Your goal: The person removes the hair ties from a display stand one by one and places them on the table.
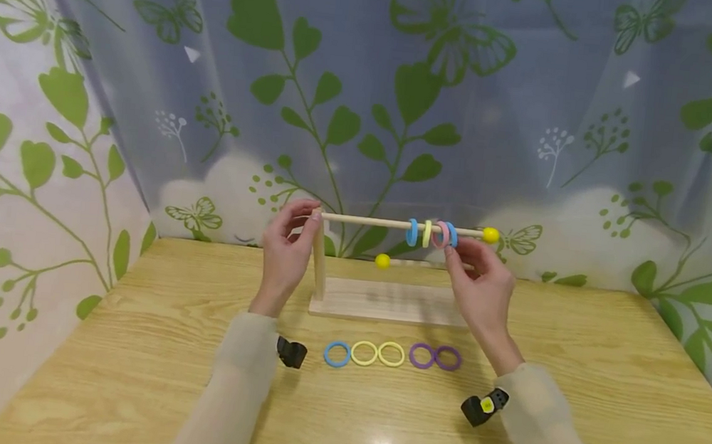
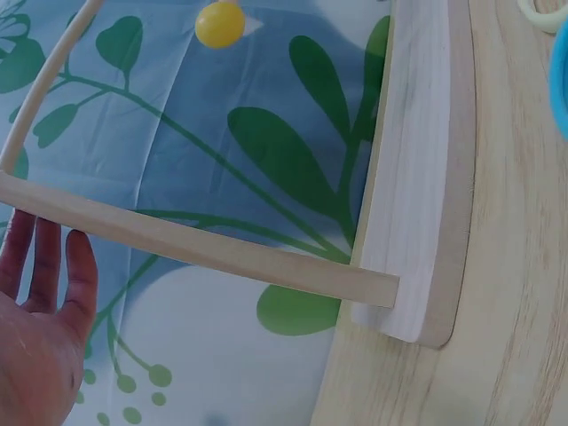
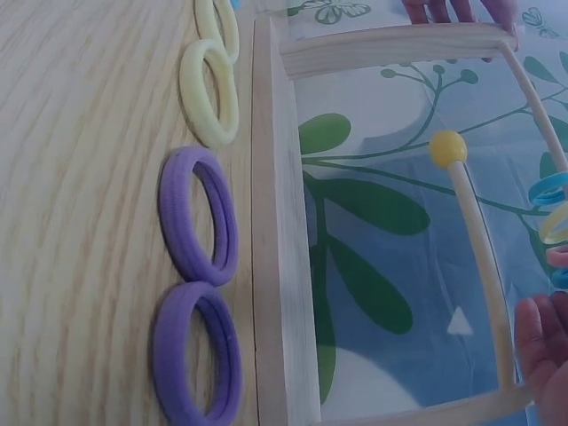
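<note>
Technician: How does the upper rod (image 1: 365,220) lie?
Inspector: Long axis level, left to right, above the base (image 1: 355,302); yellow ball (image 1: 490,235) end points right.
Technician: Hands?
Inspector: Left hand (image 1: 286,252): pinching the post (image 1: 319,268) top. Right hand (image 1: 484,281): pinching the blue ring (image 1: 454,234) nearest the ball.

Rings (image 1: 403,356) at lower centre: blue, yellow, purple; half-hidden ring (image 1: 444,235) right of centre, seemingly pink; top curtain (image 1: 355,29) blue-grey, green leaf-and-butterfly print.
</note>
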Motion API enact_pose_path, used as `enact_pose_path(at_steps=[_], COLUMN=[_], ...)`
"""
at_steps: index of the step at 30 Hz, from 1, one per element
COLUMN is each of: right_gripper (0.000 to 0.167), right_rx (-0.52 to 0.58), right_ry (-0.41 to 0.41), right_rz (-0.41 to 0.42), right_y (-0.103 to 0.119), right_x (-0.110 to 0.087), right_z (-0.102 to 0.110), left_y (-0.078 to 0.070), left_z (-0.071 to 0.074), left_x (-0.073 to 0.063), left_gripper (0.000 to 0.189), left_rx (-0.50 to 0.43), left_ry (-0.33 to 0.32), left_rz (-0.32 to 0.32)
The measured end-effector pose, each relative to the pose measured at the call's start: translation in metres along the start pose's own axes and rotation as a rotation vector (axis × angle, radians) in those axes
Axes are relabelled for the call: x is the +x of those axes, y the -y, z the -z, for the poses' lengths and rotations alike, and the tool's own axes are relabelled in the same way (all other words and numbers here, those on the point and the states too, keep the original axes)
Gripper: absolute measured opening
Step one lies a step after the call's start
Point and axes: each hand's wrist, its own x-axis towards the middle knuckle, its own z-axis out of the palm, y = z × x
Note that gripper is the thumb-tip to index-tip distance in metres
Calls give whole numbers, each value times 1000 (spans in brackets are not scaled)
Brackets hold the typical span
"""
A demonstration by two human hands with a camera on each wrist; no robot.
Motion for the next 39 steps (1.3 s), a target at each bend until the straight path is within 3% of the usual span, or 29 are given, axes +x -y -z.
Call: enact_pose_path(at_steps=[18, 39], right_gripper=[18, 16], right_rx=[-33, -66], right_ry=[-113, -107], right_rz=[12, 4], right_y=[8, 6], right_x=[1, 3], right_z=[-3, 3], left_y=[5, -1], left_z=[-1, 0], left_x=[1, -1], left_gripper=[26, 25], left_rx=[-14, -1], left_ry=[-12, -9], left_rz=[14, 25])
